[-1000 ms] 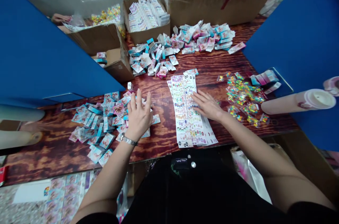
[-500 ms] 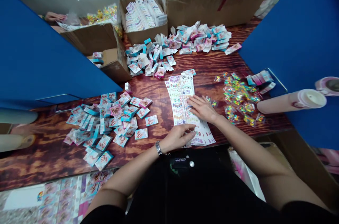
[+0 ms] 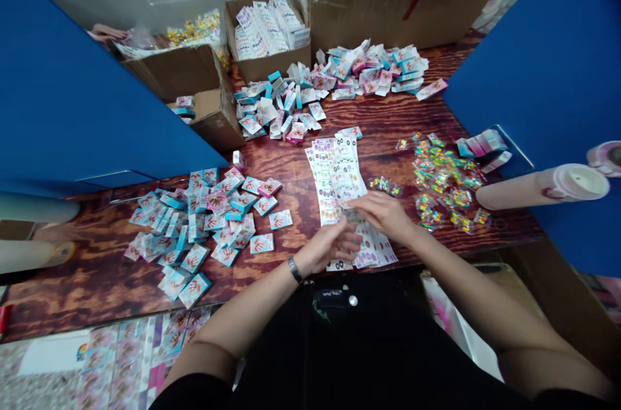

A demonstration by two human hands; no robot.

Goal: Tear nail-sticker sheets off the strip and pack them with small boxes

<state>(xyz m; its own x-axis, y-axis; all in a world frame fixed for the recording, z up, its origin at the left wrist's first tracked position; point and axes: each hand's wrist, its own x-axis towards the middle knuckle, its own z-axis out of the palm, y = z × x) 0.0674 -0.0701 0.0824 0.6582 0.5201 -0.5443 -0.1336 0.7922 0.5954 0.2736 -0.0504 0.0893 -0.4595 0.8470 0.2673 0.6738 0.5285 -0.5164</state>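
Long white sticker sheets (image 3: 324, 171), printed with rows of small coloured ovals, lie overlapping in front of me. My right hand (image 3: 383, 213) pinches the edge of a sticker sheet between thumb and fingertips, over the middle of the stack. Just left of it, my left hand (image 3: 330, 248) hovers over or rests on the lower part of the sheets, fingers apart and thumb raised; whether it touches them I cannot tell. A few small clear packets (image 3: 384, 185) with coloured contents lie beyond my right hand.
Closed small boxes (image 3: 194, 229) are heaped at left, with open-flapped boxes (image 3: 359, 70) behind. More colourful packets (image 3: 444, 177) and a pale bottle (image 3: 538, 189) stand right. Cardboard cartons (image 3: 398, 15) line the back; blue panels (image 3: 543, 74) flank the table. Another person's hand (image 3: 109, 32) shows far left.
My right hand has gone from lying flat on the sheets to pinching one's edge, slightly lower. The left hand's fingers have spread and its thumb has lifted. The view has shifted slightly.
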